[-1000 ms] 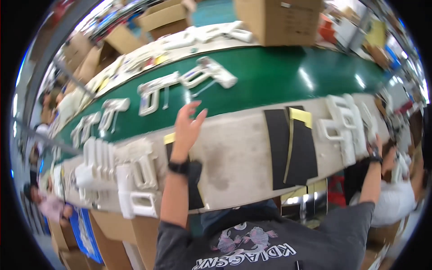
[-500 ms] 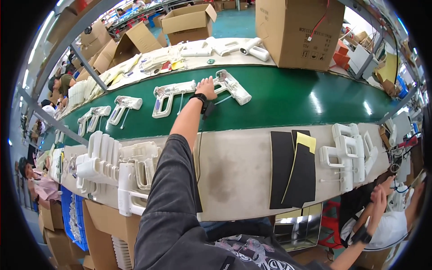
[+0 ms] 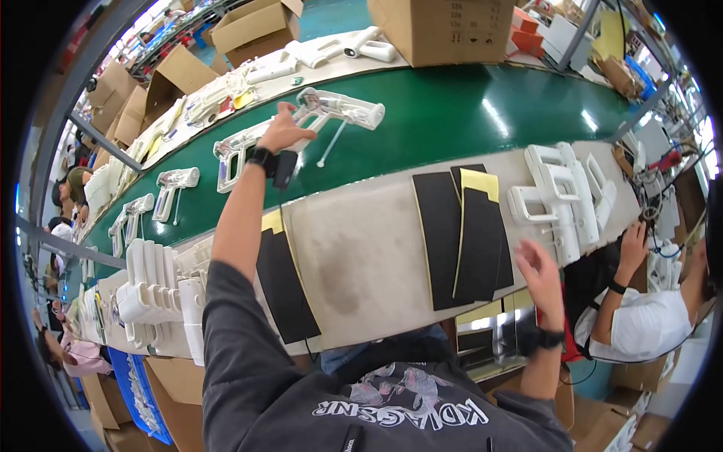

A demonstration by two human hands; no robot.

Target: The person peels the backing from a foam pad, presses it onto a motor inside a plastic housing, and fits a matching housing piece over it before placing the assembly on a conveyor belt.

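Observation:
My left hand [image 3: 286,132] reaches over the green belt, fingers and thumb spread around the grip end of a white gun-shaped plastic housing [image 3: 343,109]. This housing lies open side up, inner parts showing, with a thin white rod [image 3: 331,145] sticking out toward me. Another such housing [image 3: 245,147] lies just left of it, partly behind my wrist. My right hand [image 3: 539,271] hangs in the air, fingers loosely apart and holding nothing, just right of several black foam sheets [image 3: 482,241] with yellow edges. More black sheets [image 3: 285,282] lie under my left forearm's right side.
White frame-like shells [image 3: 561,192] are piled at the right of the bench [image 3: 354,226]; stacked white shells [image 3: 151,294] stand at its left. More gun-shaped housings [image 3: 175,192] lie along the belt [image 3: 429,113]. A large carton [image 3: 444,30] stands behind it. A co-worker [image 3: 640,316] sits at right.
The view has shifted, so the bench sits higher and further left. The housing by my left hand has turned to lie flatter along the belt. My right hand has come in toward the bench edge.

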